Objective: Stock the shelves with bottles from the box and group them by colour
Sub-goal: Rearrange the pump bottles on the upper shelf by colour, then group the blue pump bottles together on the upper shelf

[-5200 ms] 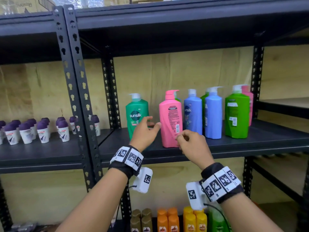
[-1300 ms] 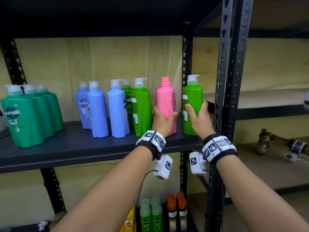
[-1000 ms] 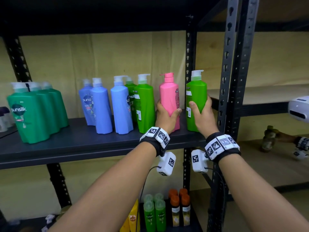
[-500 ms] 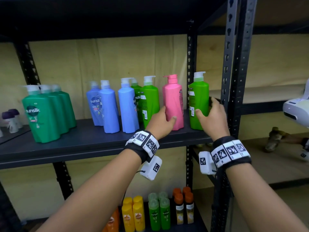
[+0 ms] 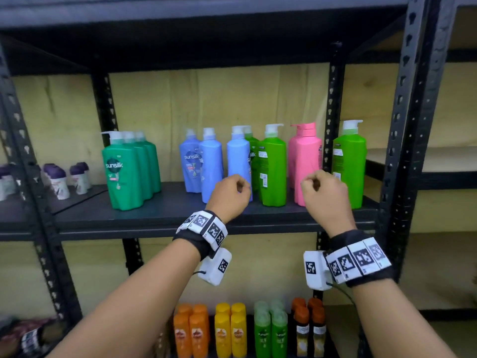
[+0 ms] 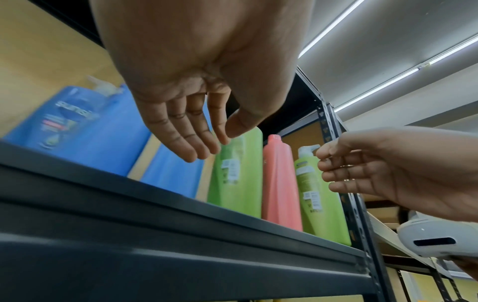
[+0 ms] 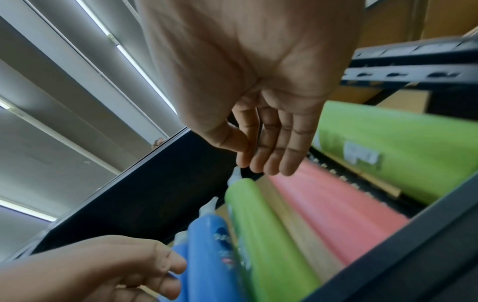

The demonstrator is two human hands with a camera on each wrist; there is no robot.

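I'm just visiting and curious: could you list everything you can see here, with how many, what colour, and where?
dark green bottles: three, middle shelf, left
blue bottles: three, middle shelf, centre
light green bottles: three; two right of the blue ones, one at the far right
pink bottle: one, between light green bottles
purple-capped small bottles: several, white, neighbouring shelf at left
small bottles: orange, yellow, green, brown-capped, lower shelf
shelving: black metal
left hand: empty, fingers loosely curled
right hand: empty, fingers loosely curled
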